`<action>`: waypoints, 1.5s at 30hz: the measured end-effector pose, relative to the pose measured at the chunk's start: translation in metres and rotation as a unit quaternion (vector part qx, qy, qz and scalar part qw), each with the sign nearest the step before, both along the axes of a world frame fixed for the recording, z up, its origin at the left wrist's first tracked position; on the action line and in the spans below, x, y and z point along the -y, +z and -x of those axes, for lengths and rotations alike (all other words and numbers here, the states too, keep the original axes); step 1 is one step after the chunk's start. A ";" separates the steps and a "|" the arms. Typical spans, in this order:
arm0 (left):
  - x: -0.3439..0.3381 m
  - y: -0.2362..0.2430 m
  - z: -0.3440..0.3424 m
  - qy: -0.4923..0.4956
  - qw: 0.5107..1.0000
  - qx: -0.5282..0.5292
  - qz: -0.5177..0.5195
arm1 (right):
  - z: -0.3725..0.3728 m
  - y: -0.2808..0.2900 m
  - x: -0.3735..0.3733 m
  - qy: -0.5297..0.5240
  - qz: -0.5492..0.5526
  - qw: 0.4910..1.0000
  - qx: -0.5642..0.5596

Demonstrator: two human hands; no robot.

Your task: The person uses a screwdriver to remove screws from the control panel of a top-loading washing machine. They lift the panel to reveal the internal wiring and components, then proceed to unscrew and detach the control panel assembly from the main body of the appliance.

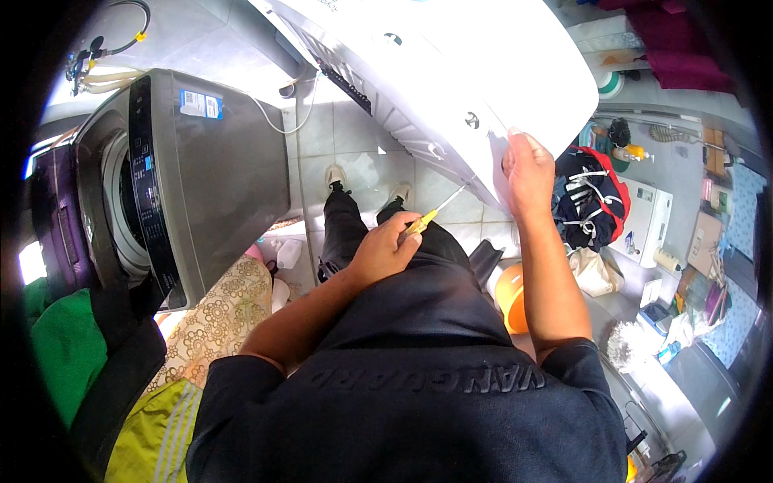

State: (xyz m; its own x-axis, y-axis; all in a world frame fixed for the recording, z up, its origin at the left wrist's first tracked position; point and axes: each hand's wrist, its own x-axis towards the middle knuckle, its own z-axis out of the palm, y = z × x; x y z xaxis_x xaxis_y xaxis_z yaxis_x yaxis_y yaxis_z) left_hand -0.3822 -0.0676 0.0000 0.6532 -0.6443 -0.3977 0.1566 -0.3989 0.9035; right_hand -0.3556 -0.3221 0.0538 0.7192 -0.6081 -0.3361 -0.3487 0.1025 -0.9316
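Observation:
In the middle of the head view, my left hand [385, 249] is closed around the yellow handle of a screwdriver [423, 222]. Its metal shaft points up to the right at the lower corner of a large white appliance [507, 56], which stands tilted across the top of the view. My right hand [527, 173] grips the right edge of that white appliance, fingers bent against it. A ribbed underside with a dark strip runs along the appliance's left side. Whether the screwdriver's tip touches it I cannot tell.
A grey front-loading washing machine [225, 173] stands at left, beside hoses [113, 76] and patterned fabric [209, 326]. My feet are on grey tiles [314, 113]. At right are a red-and-dark clothes pile [584, 197], an orange bucket [511, 294] and clutter along the wall [708, 233].

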 end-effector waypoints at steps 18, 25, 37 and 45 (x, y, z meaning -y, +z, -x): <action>0.000 -0.016 -0.013 0.080 0.785 -0.596 0.151 | 0.001 0.003 -0.006 0.053 0.060 0.997 -0.012; 0.012 0.022 -0.003 0.007 0.978 0.186 -0.091 | 0.003 -0.002 -0.004 0.062 0.058 0.996 0.013; 0.011 -0.002 -0.004 0.075 0.815 -0.559 0.137 | 0.006 -0.001 -0.002 0.086 0.084 0.993 0.019; 0.014 0.004 0.019 0.046 0.988 0.119 -0.083 | 0.008 0.003 0.000 0.082 0.063 0.995 -0.003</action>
